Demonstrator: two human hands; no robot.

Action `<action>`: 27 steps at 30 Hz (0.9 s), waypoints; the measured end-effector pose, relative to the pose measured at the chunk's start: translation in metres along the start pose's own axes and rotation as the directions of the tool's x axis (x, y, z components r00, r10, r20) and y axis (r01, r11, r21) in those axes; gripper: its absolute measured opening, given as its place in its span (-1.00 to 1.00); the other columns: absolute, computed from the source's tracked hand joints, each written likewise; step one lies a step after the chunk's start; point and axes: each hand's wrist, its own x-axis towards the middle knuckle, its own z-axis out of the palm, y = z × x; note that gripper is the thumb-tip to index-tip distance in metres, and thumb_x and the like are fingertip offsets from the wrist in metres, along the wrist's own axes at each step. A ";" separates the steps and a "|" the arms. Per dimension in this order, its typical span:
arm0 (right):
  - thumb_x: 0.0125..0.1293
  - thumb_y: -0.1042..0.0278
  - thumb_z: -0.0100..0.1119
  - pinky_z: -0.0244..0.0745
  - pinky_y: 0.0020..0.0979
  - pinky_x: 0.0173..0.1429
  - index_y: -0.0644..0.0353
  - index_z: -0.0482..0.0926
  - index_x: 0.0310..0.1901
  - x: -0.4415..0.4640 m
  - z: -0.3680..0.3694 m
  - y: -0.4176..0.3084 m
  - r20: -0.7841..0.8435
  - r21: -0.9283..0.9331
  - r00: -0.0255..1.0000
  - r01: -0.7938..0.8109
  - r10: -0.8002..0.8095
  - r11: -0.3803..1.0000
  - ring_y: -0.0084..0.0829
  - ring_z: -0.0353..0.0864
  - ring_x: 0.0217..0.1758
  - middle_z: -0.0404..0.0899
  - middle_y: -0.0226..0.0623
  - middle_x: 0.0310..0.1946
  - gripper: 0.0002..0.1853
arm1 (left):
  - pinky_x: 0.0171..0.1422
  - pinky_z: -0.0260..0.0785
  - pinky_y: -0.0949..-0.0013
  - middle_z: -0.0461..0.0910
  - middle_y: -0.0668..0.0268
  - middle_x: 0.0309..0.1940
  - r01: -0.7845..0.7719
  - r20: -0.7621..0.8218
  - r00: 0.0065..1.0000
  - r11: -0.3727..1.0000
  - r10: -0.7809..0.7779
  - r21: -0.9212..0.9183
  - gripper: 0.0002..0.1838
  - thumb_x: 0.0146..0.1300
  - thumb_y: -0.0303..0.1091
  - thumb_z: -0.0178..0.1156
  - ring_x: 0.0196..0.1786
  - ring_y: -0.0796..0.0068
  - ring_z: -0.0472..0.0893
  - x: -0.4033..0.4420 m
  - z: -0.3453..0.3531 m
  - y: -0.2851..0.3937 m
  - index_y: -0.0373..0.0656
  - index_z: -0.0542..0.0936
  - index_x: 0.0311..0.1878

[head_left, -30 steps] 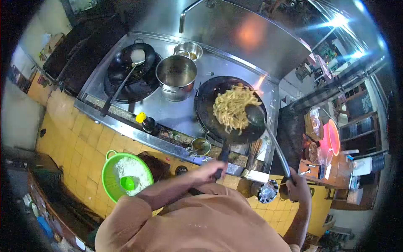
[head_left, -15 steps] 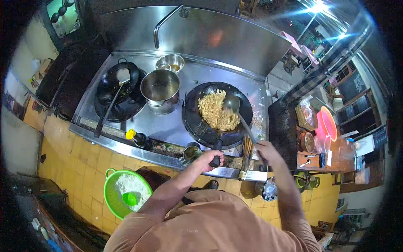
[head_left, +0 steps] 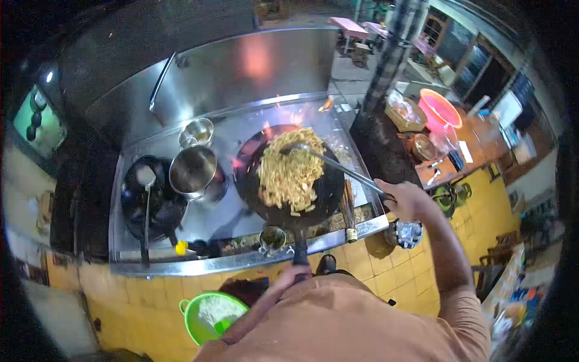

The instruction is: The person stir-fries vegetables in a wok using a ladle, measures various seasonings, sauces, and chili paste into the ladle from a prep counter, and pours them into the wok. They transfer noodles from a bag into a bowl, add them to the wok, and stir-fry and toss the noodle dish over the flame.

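My left hand (head_left: pixel 294 275) is closed around the handle of a black wok (head_left: pixel 249 204), low and near my body. A heap of yellowish-brown noodles (head_left: pixel 287 181) lies in the wok, pushed up against its far side. My right hand (head_left: pixel 405 200) grips the long handle of a ladle (head_left: pixel 347 171), and the ladle's bowl rests in the upper part of the noodles. Flames (head_left: pixel 291 116) rise behind the wok's far rim. A bundled-stick brush (head_left: pixel 348 211) leans on the counter's front edge, right of the wok.
Left of the wok stand a steel pot (head_left: pixel 193 170), a metal bowl (head_left: pixel 197 131) and a second wok (head_left: pixel 136 205) with a ladle. A metal cup (head_left: pixel 273 239) and a yellow-capped bottle (head_left: pixel 181 247) sit along the front edge. Below is a green basket (head_left: pixel 192 323) of white contents.
The wok is pulled nearer my body and tilted, and the noodles have shifted toward its far side. The ladle has moved left across them. Flames have appeared. The camera view has turned right.
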 end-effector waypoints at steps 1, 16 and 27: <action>0.14 0.36 0.09 0.46 -0.11 -0.23 -0.07 0.34 0.27 -0.019 -0.023 -0.012 0.047 -0.040 0.998 -0.046 0.048 0.998 0.02 0.59 -0.33 0.56 0.09 -0.39 -0.42 | -0.33 0.39 0.42 0.54 0.31 -0.53 0.008 -0.013 1.000 0.999 -0.008 -0.045 -0.89 0.04 -0.43 0.21 -0.44 0.49 0.55 -0.012 0.012 0.016 -0.16 0.50 -0.34; 0.10 0.39 0.06 0.45 -0.08 -0.28 -0.20 0.29 0.30 -0.066 -0.014 -0.041 0.245 -0.032 0.969 -0.026 0.033 0.999 -0.05 0.60 -0.35 0.59 -0.09 -0.44 -0.35 | -0.48 0.33 0.50 0.43 0.35 -0.63 0.106 0.148 0.988 0.885 -0.043 -0.453 -0.80 0.10 -0.43 0.15 -0.59 0.51 0.44 -0.001 0.005 0.049 -0.24 0.44 -0.20; 0.10 0.34 0.05 0.51 -0.08 -0.21 -0.17 0.26 0.33 -0.067 -0.021 -0.038 0.307 -0.067 0.951 -0.011 0.031 0.998 -0.01 0.62 -0.29 0.61 0.02 -0.33 -0.33 | -0.39 0.39 0.41 0.49 0.31 -0.56 -0.022 0.089 0.995 0.983 0.039 -0.185 -0.88 0.09 -0.38 0.14 -0.51 0.47 0.51 -0.015 0.015 0.034 -0.23 0.50 -0.34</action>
